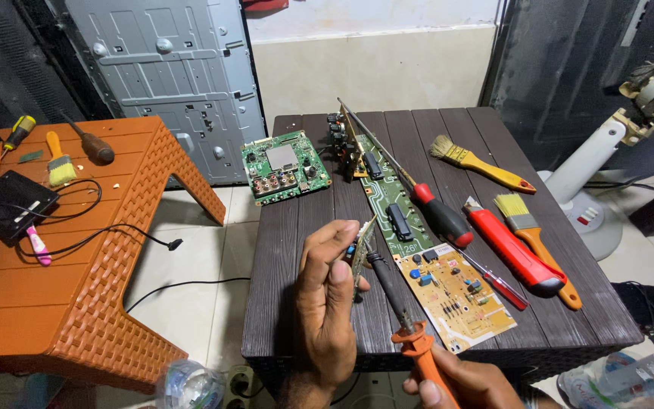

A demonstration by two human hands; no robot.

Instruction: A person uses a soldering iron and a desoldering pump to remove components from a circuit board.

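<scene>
1. I'm pinching a small circuit board point(362, 247) upright in my closed left hand point(327, 303).
2. I'm gripping the soldering iron point(403, 322) in my right hand point(467, 382), its shaft slanting up-left and its tip touching the board.

Left hand point(325, 299) raised upright from the bottom edge, back toward the camera, fingers curled, thumb and fingertips pinched closed at the top. Right hand point(467, 382) low at the bottom edge, fingers wrapped in a closed grip, only partly in view.
</scene>
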